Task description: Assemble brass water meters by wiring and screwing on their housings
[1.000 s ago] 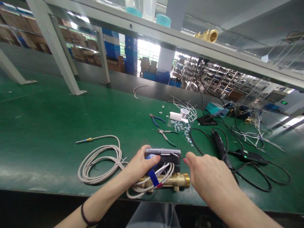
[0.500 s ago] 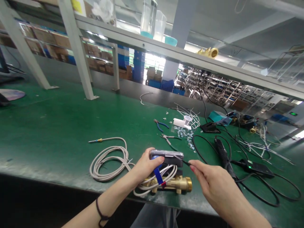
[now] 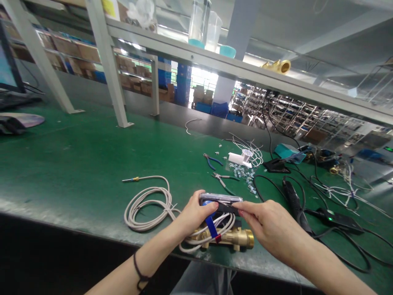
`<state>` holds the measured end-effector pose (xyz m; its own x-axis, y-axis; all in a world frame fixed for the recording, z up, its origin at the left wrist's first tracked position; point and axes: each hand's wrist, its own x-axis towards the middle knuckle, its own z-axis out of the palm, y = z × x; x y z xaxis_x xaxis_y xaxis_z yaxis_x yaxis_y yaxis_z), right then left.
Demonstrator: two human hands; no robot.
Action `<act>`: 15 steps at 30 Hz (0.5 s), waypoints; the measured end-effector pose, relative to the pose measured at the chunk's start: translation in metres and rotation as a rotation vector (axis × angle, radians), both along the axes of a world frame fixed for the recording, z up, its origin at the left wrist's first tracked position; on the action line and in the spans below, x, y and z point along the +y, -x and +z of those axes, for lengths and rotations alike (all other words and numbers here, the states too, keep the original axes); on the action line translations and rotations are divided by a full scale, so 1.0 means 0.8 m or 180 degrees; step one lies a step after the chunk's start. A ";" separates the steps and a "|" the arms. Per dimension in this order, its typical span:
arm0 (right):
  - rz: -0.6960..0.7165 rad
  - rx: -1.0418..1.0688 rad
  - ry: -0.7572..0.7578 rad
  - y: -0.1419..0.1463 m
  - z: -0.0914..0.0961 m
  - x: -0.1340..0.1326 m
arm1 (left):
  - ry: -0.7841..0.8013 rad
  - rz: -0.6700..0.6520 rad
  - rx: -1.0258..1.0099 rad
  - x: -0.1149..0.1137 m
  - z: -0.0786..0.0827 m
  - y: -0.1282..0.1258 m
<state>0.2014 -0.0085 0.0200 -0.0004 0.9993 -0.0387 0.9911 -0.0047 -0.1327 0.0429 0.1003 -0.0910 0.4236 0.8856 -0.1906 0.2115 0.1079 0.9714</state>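
Left hand closed around clear-topped box; right hand pinches its right end, closer in than earlier. White wires already run from box to brass meter body, which lies under it, blue tag on them. Grey cable coil left; pliers and loose clips far.

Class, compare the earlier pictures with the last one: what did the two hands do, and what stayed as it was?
The right hand has moved left, from apart to reaching the right end of the clear-topped black meter head. The left hand stays wrapped over that head. The brass pipe body and coiled grey cable remain on the green bench.
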 end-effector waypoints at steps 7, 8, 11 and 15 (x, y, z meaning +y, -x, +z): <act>0.0002 -0.0128 0.0032 0.002 0.011 0.007 | 0.0002 -0.0023 0.0029 -0.004 0.007 0.002; 0.0006 -0.0199 0.0053 0.004 0.015 0.010 | -0.0008 -0.0006 0.0036 -0.004 0.005 0.001; 0.0006 -0.0347 0.0201 0.016 0.029 0.021 | -0.0017 0.0024 0.0059 -0.003 0.002 0.000; -0.0165 -0.0628 0.0414 0.039 0.041 0.033 | 0.0009 -0.0021 0.0094 -0.005 0.007 0.001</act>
<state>0.1704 0.0183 0.0530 0.0711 0.9843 -0.1614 0.9958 -0.0607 0.0684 0.0420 0.0964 -0.0858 0.4236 0.8822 -0.2057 0.2408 0.1092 0.9644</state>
